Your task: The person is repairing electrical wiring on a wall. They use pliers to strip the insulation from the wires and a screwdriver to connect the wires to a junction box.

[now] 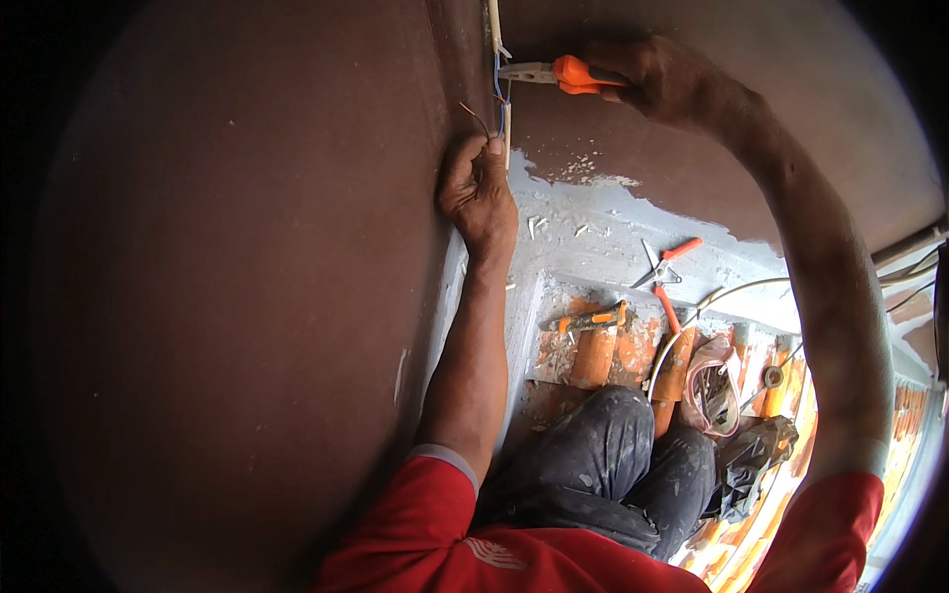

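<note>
In the corner where the brown walls [247,257] meet, my left hand [478,193] pinches thin wires between thumb and fingers. A blue wire [501,121] runs up from the pinch, and a dark wire [476,117] with a coppery tip sticks out to the left. My right hand [645,79] reaches round from the right, closed on orange-handled pliers [573,75]. The pliers' jaws point left and meet the blue wiring below the upper end of a white cable [494,25]. Whether the jaws grip the wire is too small to tell.
Red-handled snips [668,263] lie on the grey ledge [613,222] among white scraps. Below, an orange tool [593,319] rests on clay roof tiles [593,358]. A pale cable [736,289] curves past a tape roll [773,377], a translucent bag [714,390] and a black bag [756,465].
</note>
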Demonstrator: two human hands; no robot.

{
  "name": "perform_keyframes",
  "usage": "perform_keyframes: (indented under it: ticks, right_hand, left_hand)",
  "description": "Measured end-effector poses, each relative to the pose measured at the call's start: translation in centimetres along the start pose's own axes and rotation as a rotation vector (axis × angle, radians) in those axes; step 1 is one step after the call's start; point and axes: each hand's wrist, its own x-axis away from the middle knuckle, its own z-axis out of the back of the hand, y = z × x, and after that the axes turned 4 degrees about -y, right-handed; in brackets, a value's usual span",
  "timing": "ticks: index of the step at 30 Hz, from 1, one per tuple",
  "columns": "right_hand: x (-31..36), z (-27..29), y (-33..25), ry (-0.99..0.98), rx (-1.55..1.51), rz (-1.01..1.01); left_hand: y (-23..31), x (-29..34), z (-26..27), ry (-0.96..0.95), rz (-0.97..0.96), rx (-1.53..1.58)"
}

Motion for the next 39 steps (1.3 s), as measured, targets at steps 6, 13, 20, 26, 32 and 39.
perform_keyframes:
  ticks: [6,13,20,26,32,39]
  right_hand:
    - [0.1,0.1,0.6,0.009,0.018,-0.009]
    - [-0.8,0.8,-1.1,-0.085,0.010,-0.083]
    - [0.1,3.4,-3.3,-0.028,0.034,0.119]
    - [-3.1,3.0,-1.7,-0.238,0.122,-0.022]
    - [-4.6,9.6,-6.4,-0.651,-0.119,-0.310]
    - [-4.3,11.5,-6.7,-0.757,-0.122,-0.406]
  left_hand:
    - [1.0,0.2,-1.9,0.006,0.018,0.008]
    - [0.3,0.2,-1.7,-0.009,-0.022,-0.010]
    - [-0.6,0.2,-0.9,-0.002,0.006,0.008]
    - [-0.4,0.1,-0.7,-0.009,0.012,0.052]
    - [-2.3,-0.2,-0.8,0.020,-0.042,0.005]
    - [-1.5,0.2,-3.3,0.003,-0.061,0.095]
